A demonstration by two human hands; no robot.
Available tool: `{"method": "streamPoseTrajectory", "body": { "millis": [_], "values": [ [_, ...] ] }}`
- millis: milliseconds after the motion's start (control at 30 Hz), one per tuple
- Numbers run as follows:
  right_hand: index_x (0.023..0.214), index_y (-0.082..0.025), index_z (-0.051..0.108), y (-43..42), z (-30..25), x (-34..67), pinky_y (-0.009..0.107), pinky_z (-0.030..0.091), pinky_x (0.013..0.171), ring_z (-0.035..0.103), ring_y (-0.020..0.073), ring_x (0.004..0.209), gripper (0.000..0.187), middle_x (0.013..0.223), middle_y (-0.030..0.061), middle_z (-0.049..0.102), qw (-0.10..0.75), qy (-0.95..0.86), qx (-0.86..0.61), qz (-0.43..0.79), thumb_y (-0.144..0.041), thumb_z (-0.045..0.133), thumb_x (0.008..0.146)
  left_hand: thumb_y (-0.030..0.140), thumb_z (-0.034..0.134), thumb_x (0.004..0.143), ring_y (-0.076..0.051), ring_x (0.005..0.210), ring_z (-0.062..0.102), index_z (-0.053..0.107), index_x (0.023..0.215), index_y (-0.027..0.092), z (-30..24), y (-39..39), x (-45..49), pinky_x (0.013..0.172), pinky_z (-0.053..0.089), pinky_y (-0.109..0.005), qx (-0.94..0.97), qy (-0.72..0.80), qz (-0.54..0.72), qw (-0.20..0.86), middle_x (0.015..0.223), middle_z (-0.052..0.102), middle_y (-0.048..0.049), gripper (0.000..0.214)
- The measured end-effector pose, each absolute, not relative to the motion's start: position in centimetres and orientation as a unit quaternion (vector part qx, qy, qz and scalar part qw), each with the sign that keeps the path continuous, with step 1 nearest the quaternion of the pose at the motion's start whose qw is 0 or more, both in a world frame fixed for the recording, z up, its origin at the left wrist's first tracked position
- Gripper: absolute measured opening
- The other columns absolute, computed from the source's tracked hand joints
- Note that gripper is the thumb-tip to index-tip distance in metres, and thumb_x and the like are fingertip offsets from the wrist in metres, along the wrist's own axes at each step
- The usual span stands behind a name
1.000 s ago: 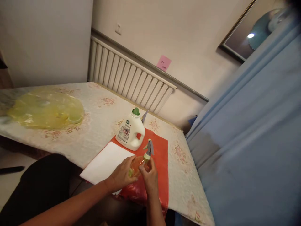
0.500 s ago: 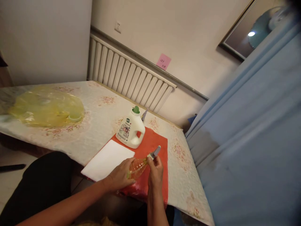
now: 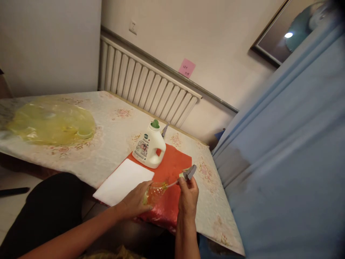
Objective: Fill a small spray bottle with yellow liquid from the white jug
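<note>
Clear bottle [image 3: 156,192]: near side of jug [image 3: 149,151], tilted; base partly hidden by left hand [image 3: 138,202], fingers wrapped round it.
Spray head [image 3: 188,173]: right of jug and nearer; right hand [image 3: 189,196] fingers pinching it, far fingertips hidden.
Tube [image 3: 173,183]: reaches bottle mouth; lower end unclear.
Grey object [image 3: 165,130]: behind jug, partly hidden.
Yellow bag [image 3: 51,124]: left of jug, on desk [image 3: 113,135]; contents blurred.

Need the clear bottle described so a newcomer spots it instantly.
On the floral tablecloth, find the red sheet. Over it, the left hand grips the clear bottle. Unlike the opaque white jug beyond it, it's see-through, its spray head off the neck, in the right hand.
</note>
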State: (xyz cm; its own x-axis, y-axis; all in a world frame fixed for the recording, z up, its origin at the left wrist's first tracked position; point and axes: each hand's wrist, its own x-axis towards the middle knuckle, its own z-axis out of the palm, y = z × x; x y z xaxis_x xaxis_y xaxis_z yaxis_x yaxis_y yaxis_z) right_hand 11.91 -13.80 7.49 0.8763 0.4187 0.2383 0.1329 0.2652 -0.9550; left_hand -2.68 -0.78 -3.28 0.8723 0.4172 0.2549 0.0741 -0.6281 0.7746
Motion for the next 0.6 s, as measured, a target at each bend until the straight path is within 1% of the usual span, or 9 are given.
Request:
{"method": "streamPoseTrajectory", "body": {
  "millis": [167,333,467,600],
  "values": [
    [0.107,-0.016,0.065,-14.4,8.0,12.5,0.026,0.048,0.069,0.058,0.0124,0.073,0.045,0.090,0.0016,0.066,0.793,-0.210,-0.566,0.086,-0.038,0.077,0.070,0.028,0.073,0.068,-0.035,0.135,0.044,0.035,0.143,0.019,-3.6,-0.5,-2.9,0.116,0.033,-0.050,0.877,0.135,0.221,0.404,0.145,0.048,-0.0157,0.085],
    [0.099,-0.016,0.064,-14.9,8.4,13.3,0.025,0.050,0.066,0.058,0.0115,0.069,0.042,0.086,0.0007,0.065,0.815,-0.163,-0.553,0.051,-0.039,0.078,0.067,0.031,0.073,0.071,-0.035,0.135,0.045,0.035,0.143,0.018,-4.2,0.4,-3.0,0.116,0.035,-0.051,0.881,0.140,0.208,0.402,0.145,0.047,-0.0174,0.082],
    [0.100,-0.019,0.064,-15.2,7.8,14.2,0.025,0.052,0.070,0.062,0.0109,0.073,0.040,0.092,0.0003,0.067,0.836,-0.147,-0.525,0.065,-0.037,0.079,0.068,0.027,0.071,0.070,-0.034,0.137,0.042,0.033,0.144,0.019,-4.7,1.7,-2.7,0.117,0.034,-0.049,0.876,0.152,0.213,0.406,0.148,0.045,-0.0161,0.084],
    [0.101,-0.022,0.063,-15.1,7.0,15.6,0.028,0.055,0.073,0.066,0.0124,0.076,0.039,0.093,-0.0004,0.069,0.844,-0.129,-0.515,0.069,-0.037,0.079,0.070,0.026,0.069,0.070,-0.034,0.136,0.044,0.036,0.143,0.022,-4.5,3.6,-2.2,0.117,0.034,-0.049,0.859,0.165,0.222,0.430,0.147,0.047,-0.0128,0.081]
  ]
}}
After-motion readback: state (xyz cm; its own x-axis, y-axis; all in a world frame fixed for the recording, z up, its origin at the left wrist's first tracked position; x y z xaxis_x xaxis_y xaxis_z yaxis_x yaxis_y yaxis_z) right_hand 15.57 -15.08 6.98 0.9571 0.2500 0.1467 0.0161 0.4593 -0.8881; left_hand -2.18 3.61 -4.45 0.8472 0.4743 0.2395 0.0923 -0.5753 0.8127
